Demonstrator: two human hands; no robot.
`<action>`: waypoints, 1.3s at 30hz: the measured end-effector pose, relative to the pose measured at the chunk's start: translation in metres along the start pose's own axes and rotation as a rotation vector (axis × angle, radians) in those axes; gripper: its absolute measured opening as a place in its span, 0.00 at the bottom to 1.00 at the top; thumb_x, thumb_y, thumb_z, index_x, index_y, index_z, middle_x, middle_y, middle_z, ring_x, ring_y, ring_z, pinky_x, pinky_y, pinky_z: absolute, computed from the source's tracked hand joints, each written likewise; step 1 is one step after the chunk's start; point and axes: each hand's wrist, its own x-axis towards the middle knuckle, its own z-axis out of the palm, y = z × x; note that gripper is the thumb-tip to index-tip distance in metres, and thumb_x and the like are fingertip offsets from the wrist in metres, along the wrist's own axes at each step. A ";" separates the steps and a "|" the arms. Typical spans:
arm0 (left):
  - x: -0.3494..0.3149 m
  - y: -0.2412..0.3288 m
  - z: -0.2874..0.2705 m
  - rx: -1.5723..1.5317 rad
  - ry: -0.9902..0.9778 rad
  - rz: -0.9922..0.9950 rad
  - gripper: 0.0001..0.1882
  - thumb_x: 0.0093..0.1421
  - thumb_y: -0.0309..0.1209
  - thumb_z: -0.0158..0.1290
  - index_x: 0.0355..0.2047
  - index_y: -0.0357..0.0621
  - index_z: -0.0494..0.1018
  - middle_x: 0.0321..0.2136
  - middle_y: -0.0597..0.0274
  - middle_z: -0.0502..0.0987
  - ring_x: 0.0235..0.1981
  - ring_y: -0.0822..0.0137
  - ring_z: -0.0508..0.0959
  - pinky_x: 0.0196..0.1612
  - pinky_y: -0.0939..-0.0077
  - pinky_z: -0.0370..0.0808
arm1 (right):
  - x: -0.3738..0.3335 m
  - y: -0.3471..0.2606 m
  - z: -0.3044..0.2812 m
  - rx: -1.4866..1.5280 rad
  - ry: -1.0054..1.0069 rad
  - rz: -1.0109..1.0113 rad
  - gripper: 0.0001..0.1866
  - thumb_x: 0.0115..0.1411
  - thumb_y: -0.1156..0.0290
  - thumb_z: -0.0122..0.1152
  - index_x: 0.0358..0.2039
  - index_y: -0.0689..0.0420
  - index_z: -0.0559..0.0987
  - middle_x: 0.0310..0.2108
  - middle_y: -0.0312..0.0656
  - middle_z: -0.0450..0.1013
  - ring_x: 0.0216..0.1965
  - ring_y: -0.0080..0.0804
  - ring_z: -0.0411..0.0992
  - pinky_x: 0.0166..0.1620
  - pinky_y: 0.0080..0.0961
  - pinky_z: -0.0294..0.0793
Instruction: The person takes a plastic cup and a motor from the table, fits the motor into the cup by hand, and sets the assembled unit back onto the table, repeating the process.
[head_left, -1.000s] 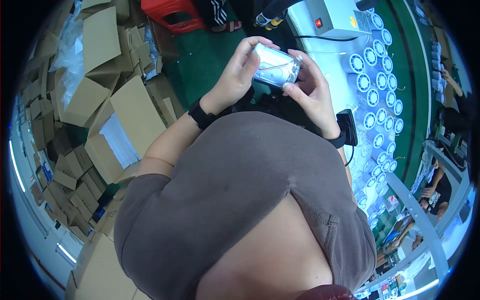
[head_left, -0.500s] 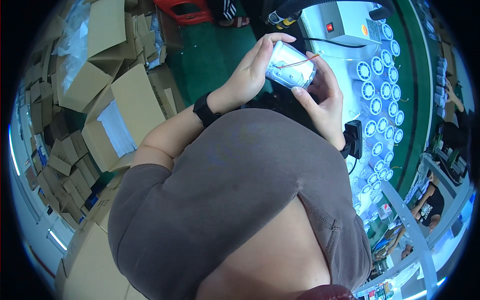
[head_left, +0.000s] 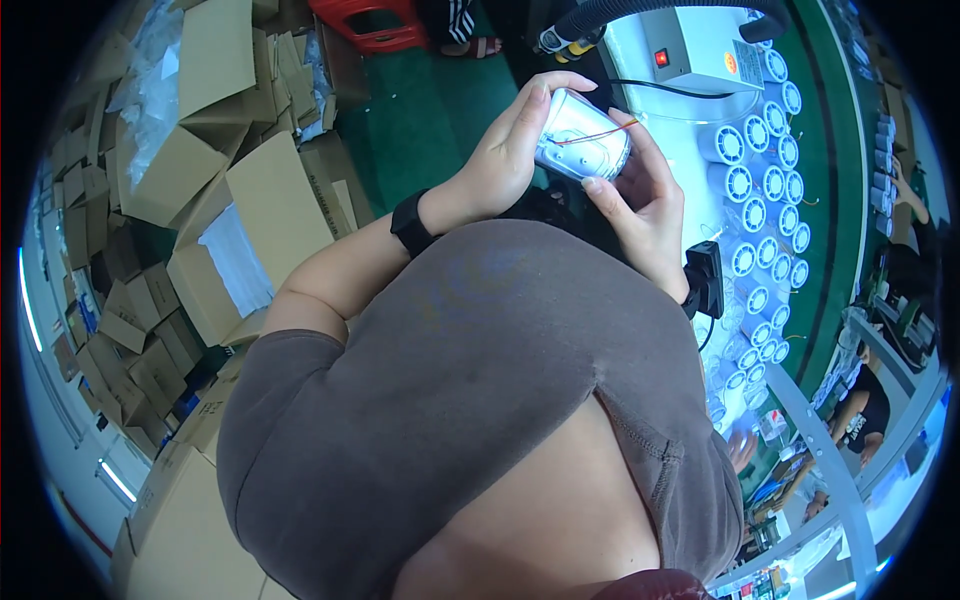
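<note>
Between my two hands is a white rounded plastic housing (head_left: pixel 588 153) with a clear rim, tilted, a thin red wire lead running across its face. My left hand (head_left: pixel 515 140) grips its left end, fingers over the top and thumb along the near side. At the other end, my right hand (head_left: pixel 645 185) holds the clear rim between thumb and fingers. Several similar white cylindrical units with round vented ends (head_left: pixel 738 183) stand in rows on the bench to the right.
A grey box-shaped machine (head_left: pixel 690 50) with a red switch sits at the bench's far end, beside a black corrugated hose (head_left: pixel 640 8). Open cardboard boxes (head_left: pixel 280 190) crowd the left. A red stool (head_left: pixel 370 25) stands ahead. Another person's hand (head_left: pixel 741 446) shows at the bench's near end.
The housing has turned slightly in my hands, and the wire's free end has dropped nearer my right fingers. Another person's hand has come into view at the bench's near end.
</note>
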 end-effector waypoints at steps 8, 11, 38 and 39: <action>0.009 -0.016 0.008 0.074 -0.166 0.063 0.26 0.60 0.45 0.18 0.52 0.43 0.51 0.46 0.55 0.61 0.46 0.66 0.65 0.49 0.75 0.61 | -0.018 0.009 -0.001 -0.058 0.115 -0.039 0.28 0.48 0.76 0.56 0.50 0.65 0.58 0.46 0.48 0.59 0.45 0.33 0.62 0.45 0.24 0.64; 0.010 -0.024 0.021 -0.140 -0.228 -0.140 0.26 0.60 0.45 0.20 0.53 0.42 0.50 0.48 0.53 0.59 0.47 0.64 0.63 0.50 0.74 0.59 | -0.029 0.016 -0.010 -0.073 0.182 0.002 0.27 0.48 0.75 0.56 0.48 0.65 0.60 0.43 0.45 0.62 0.42 0.31 0.65 0.40 0.21 0.66; 0.094 -0.064 0.150 0.205 -0.480 0.168 0.11 0.54 0.31 0.44 0.35 0.37 0.66 0.31 0.58 0.70 0.30 0.71 0.70 0.32 0.80 0.67 | -0.053 0.100 -0.214 -1.520 0.581 0.380 0.23 0.39 0.56 0.58 0.33 0.59 0.72 0.28 0.45 0.69 0.37 0.42 0.64 0.42 0.37 0.58; 0.094 -0.064 0.153 0.152 -0.490 0.134 0.11 0.54 0.31 0.44 0.35 0.37 0.66 0.31 0.58 0.70 0.31 0.70 0.70 0.33 0.80 0.67 | -0.052 0.100 -0.218 -1.518 0.589 0.374 0.23 0.39 0.56 0.58 0.33 0.59 0.72 0.28 0.45 0.69 0.37 0.42 0.64 0.42 0.37 0.58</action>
